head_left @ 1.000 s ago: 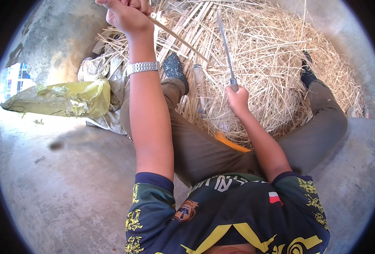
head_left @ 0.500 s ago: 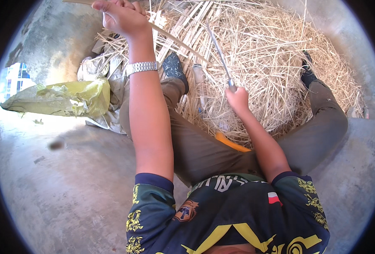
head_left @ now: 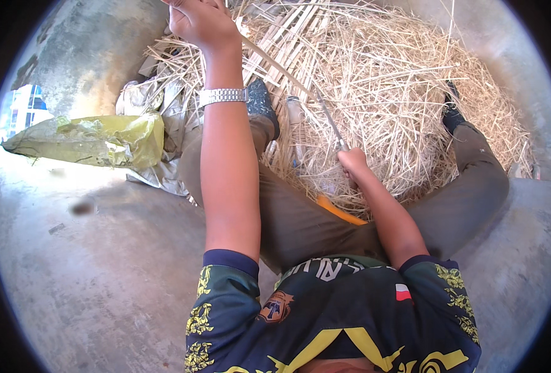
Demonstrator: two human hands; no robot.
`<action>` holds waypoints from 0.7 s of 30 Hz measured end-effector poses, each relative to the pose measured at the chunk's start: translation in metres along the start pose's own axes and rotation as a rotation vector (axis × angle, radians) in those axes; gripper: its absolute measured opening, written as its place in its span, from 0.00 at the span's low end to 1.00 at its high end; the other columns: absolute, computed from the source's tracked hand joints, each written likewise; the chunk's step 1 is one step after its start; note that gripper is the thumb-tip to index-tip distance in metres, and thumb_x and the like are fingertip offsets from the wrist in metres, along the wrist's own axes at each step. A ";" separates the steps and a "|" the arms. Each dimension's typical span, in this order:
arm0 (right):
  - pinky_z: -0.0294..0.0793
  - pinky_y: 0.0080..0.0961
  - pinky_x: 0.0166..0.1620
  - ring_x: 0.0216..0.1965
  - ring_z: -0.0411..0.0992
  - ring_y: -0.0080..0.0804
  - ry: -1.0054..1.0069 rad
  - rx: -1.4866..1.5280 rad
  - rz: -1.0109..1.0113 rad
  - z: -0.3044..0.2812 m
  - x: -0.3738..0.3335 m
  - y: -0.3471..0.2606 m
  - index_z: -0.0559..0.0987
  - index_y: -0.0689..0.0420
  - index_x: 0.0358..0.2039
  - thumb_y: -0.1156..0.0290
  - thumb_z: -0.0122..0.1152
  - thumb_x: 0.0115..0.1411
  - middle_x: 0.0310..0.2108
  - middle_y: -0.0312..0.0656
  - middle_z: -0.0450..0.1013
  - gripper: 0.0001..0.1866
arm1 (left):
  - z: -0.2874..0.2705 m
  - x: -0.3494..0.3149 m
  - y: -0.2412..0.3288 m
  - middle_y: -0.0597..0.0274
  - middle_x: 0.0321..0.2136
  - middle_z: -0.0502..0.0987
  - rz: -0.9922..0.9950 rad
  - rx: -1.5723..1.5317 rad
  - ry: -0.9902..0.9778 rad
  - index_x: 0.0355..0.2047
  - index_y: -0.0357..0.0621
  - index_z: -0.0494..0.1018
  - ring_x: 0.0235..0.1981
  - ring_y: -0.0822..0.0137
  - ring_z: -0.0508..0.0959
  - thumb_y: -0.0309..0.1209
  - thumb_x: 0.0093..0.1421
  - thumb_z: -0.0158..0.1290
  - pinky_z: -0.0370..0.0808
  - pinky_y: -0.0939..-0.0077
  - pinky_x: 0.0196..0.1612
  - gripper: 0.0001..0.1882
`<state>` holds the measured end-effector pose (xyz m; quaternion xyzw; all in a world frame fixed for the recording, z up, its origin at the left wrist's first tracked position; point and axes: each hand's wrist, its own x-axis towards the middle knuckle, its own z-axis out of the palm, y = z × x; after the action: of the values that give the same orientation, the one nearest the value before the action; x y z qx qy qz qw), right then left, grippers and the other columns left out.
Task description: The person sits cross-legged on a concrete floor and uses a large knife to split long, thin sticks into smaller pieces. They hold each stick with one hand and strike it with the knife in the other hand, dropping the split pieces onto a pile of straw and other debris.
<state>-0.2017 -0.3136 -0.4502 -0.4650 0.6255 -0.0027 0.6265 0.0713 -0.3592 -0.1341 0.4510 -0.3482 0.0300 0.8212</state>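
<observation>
Up at the top edge my left hand (head_left: 202, 23), with a metal watch on its wrist, is closed around a long thin bamboo strip (head_left: 275, 63). The strip slants down to the right, over the shavings. Between my legs my right hand (head_left: 354, 165) is wrapped around the handle of a long narrow knife (head_left: 330, 120). Its blade points up and away, and its tip end meets the strip's lower end in the picture; whether they touch, I cannot tell. Part of my left hand's fingers runs out of the picture.
A large heap of pale shavings (head_left: 387, 93) lies between and beyond my legs. Several flat strips (head_left: 288, 37) lie at its far left. To the left is a yellowish sack (head_left: 120, 142) on the concrete floor (head_left: 120, 267). An orange curved thing (head_left: 341, 210) lies by my thigh.
My left hand has shifted right and slightly up with the strip. My right hand has moved a little down, lowering the knife, whose blade now meets the strip's end in the picture.
</observation>
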 end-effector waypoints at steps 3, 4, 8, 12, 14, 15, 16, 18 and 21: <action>0.62 0.25 0.15 0.10 0.57 0.17 -0.214 0.250 0.184 -0.005 0.003 -0.017 0.69 0.53 0.22 0.76 0.58 0.58 0.13 0.28 0.62 0.10 | 0.013 0.002 0.004 0.77 0.13 0.54 -0.003 -0.124 0.054 0.19 0.56 0.57 0.11 0.81 0.54 0.57 0.74 0.43 0.51 0.81 0.13 0.29; 0.60 0.22 0.16 0.10 0.55 0.13 -0.276 0.353 0.223 -0.010 -0.002 -0.027 0.66 0.49 0.21 0.76 0.58 0.59 0.13 0.23 0.58 0.13 | 0.014 -0.001 0.005 0.77 0.13 0.54 -0.013 -0.111 0.050 0.20 0.56 0.58 0.11 0.81 0.54 0.57 0.74 0.44 0.51 0.81 0.13 0.29; 0.61 0.23 0.16 0.11 0.57 0.17 -0.132 0.223 0.053 -0.011 -0.024 -0.033 0.71 0.53 0.23 0.72 0.61 0.59 0.13 0.28 0.63 0.10 | 0.016 -0.002 -0.006 0.78 0.14 0.56 -0.047 -0.173 0.052 0.20 0.55 0.59 0.11 0.82 0.55 0.55 0.73 0.46 0.51 0.82 0.13 0.28; 0.62 0.27 0.24 0.17 0.63 0.21 0.130 0.151 -0.458 0.003 -0.056 -0.060 0.71 0.55 0.17 0.70 0.63 0.58 0.15 0.32 0.68 0.14 | 0.006 0.005 -0.009 0.78 0.14 0.56 0.035 -0.181 0.050 0.20 0.55 0.60 0.11 0.83 0.55 0.54 0.73 0.47 0.51 0.83 0.13 0.27; 0.62 0.26 0.25 0.18 0.63 0.20 0.184 0.239 -0.693 0.002 -0.058 -0.066 0.72 0.55 0.18 0.67 0.65 0.58 0.15 0.31 0.67 0.15 | 0.010 0.002 -0.005 0.78 0.14 0.56 0.032 -0.205 0.001 0.19 0.55 0.59 0.12 0.83 0.55 0.54 0.74 0.46 0.50 0.82 0.15 0.28; 0.62 0.25 0.25 0.18 0.63 0.19 0.206 0.282 -0.812 0.002 -0.058 -0.066 0.72 0.55 0.18 0.65 0.65 0.58 0.15 0.30 0.67 0.15 | 0.009 -0.001 -0.007 0.78 0.14 0.56 0.048 -0.200 0.008 0.19 0.55 0.59 0.13 0.83 0.55 0.53 0.74 0.46 0.50 0.81 0.15 0.28; 0.68 0.30 0.28 0.19 0.69 0.26 0.197 0.184 -0.802 -0.006 -0.045 -0.054 0.76 0.58 0.20 0.61 0.65 0.59 0.17 0.36 0.72 0.16 | 0.015 -0.001 -0.009 0.78 0.15 0.56 0.066 -0.209 0.004 0.19 0.55 0.59 0.13 0.83 0.55 0.53 0.74 0.46 0.50 0.81 0.16 0.27; 0.72 0.33 0.30 0.21 0.73 0.32 0.304 -0.044 -0.633 0.000 -0.013 -0.014 0.78 0.60 0.24 0.63 0.64 0.59 0.20 0.41 0.76 0.14 | 0.019 0.001 -0.009 0.78 0.15 0.56 0.096 -0.165 0.014 0.20 0.55 0.59 0.14 0.83 0.55 0.53 0.74 0.46 0.50 0.81 0.17 0.27; 0.78 0.38 0.37 0.24 0.77 0.43 0.243 -0.479 -0.188 -0.007 0.022 0.043 0.81 0.64 0.32 0.66 0.61 0.59 0.25 0.48 0.80 0.12 | 0.024 -0.007 -0.014 0.78 0.15 0.55 0.071 -0.181 0.027 0.21 0.55 0.59 0.15 0.84 0.55 0.52 0.75 0.45 0.49 0.81 0.18 0.26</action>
<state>-0.2273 -0.3065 -0.4910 -0.6519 0.6330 0.0315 0.4163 0.0578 -0.3836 -0.1400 0.3619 -0.3542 0.0335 0.8617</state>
